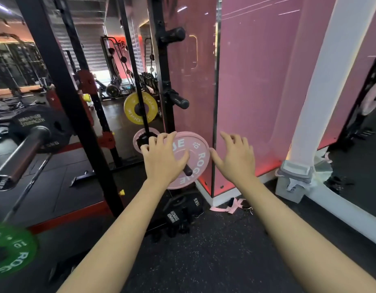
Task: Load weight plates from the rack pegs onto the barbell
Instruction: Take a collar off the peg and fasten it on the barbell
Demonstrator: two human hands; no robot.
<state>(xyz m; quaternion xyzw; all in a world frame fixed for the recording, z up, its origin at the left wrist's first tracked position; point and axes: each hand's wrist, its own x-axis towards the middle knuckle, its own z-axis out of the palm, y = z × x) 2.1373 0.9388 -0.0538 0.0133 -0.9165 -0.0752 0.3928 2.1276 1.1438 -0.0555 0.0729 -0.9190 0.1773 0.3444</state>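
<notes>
On the black rack peg (187, 170) hangs a round pink rubber plate (193, 153); the left hand (161, 159) grips its left rim, the right hand (235, 159) spread, thumb touching its right edge.

The left hand (161, 159) hides much of the pink plate (193, 157); a blurred green plate (11, 250), apparently on the barbell, is cut off at the frame's left edge.

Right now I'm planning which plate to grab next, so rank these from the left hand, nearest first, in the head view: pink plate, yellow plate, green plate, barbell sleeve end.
1. Pink plate: on the lower rack peg, under the left hand, which holds its edge.
2. Yellow plate: above and behind, seen in the mirror.
3. Barbell sleeve end: far left.
4. Green plate: bottom left corner.
</notes>
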